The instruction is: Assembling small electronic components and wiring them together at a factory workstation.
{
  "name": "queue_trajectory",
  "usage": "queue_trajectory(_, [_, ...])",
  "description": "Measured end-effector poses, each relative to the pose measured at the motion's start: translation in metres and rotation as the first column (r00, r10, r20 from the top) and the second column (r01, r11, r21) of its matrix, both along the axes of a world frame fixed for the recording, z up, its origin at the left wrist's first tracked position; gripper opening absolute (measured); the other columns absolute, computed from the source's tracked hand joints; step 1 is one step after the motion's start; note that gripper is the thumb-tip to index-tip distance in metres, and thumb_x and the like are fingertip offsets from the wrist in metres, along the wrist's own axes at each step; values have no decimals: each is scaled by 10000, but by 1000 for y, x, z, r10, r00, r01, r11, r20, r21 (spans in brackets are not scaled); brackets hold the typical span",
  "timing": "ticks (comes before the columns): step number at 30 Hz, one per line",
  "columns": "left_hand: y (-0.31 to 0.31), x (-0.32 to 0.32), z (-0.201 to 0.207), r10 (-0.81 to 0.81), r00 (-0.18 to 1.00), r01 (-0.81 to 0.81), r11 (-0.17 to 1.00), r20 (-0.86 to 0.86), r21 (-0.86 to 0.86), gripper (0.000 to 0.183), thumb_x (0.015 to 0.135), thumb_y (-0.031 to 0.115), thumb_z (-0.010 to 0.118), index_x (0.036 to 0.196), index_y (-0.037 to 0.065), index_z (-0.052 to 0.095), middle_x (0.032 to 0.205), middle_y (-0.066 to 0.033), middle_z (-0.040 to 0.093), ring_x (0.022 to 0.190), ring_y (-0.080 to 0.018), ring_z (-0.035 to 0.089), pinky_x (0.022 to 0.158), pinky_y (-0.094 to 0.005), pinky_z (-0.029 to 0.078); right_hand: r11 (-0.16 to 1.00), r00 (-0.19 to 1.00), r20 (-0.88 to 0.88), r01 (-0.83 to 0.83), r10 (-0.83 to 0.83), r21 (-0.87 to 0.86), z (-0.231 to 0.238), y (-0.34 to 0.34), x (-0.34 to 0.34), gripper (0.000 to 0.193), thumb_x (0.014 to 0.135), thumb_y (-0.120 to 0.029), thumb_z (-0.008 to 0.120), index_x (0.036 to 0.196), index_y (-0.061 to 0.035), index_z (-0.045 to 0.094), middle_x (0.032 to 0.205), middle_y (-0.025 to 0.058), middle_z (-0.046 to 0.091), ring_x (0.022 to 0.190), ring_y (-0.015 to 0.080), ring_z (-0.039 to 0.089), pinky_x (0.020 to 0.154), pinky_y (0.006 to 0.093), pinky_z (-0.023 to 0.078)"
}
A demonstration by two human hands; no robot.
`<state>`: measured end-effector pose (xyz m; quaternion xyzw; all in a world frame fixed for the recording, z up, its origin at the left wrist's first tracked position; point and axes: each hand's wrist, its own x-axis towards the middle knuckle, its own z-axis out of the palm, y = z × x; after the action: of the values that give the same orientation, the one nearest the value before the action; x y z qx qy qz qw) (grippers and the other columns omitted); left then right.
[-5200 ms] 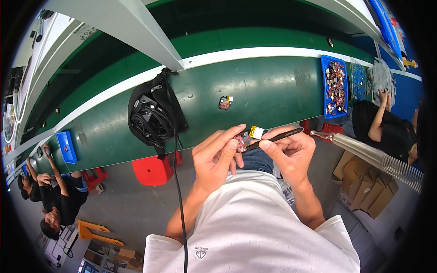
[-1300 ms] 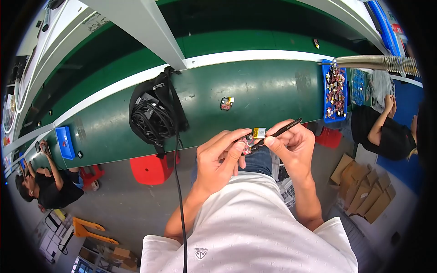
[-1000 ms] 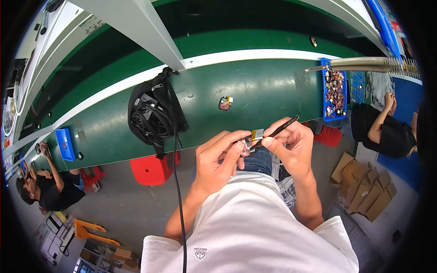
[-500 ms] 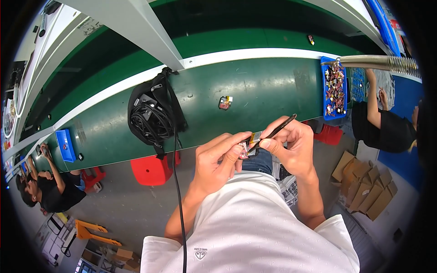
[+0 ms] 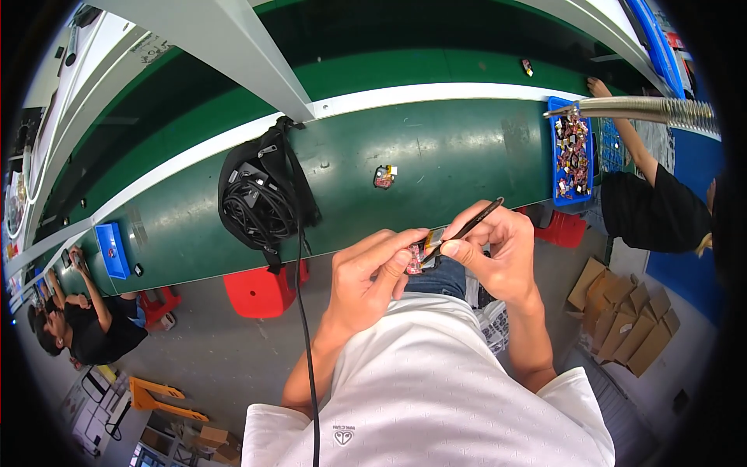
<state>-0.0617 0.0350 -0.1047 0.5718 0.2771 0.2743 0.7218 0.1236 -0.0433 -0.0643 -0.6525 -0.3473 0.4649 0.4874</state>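
Above my lap, at the front edge of the bench, my left hand (image 5: 372, 268) pinches a small electronic assembly (image 5: 417, 258), a reddish circuit board with a silvery, yellow-taped part. My right hand (image 5: 498, 247) closes around slim black tweezers (image 5: 475, 219), their lower end pointing at the board. The fingers partly hide both the board and the tool's tip. A similar small assembly (image 5: 384, 177) lies alone on the green bench (image 5: 451, 140) beyond my hands.
A black bag (image 5: 257, 194) with coiled cables sits left on the bench; a black cable (image 5: 302, 327) hangs down past my left arm. At right are a blue tray (image 5: 573, 198) full of assemblies and a metal spring hose (image 5: 654, 110). Red stools (image 5: 259, 294) stand below; co-workers sit both sides.
The board in my left hand has turned slightly, showing more of its red face, and the tweezers shifted a little. The right co-worker's arm has stretched toward the far green strip, where a piece moved slightly left.
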Motion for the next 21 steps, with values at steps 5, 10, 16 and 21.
queue_trajectory(5, [1,0,-1,-15,1000,15,1000,-4,4,241,992,36,535,1156,-74,673,808,-104,629,503,-87,553,430,-213,390,1000,1000,-24,-8,7,-24,3,3,1,103,819,11,756,890,4,682,675,7,667,482,-22,362,459,184,263])
queue_trajectory(10, [1,1,1,-43,999,41,992,-15,-118,225,980,9,541,1136,-79,678,832,-116,649,505,-86,554,425,-212,396,998,997,41,-60,61,-32,4,6,3,95,809,18,755,875,-2,689,683,22,680,473,-17,368,452,190,268])
queue_trajectory(16, [-3,4,-1,13,1000,-13,964,0,-266,216,988,29,553,1130,-82,674,837,-105,654,502,-78,553,411,-209,394,999,992,120,-52,50,10,0,2,1,95,810,26,745,889,10,694,705,33,693,471,-12,381,454,191,281])
queue_trajectory(21, [4,2,4,63,998,-65,914,-20,-400,210,971,6,562,1133,-69,672,813,-63,633,521,-82,554,444,-221,406,980,984,2,180,-181,82,3,-3,-6,88,827,16,745,818,41,661,835,120,738,536,6,498,474,188,367])
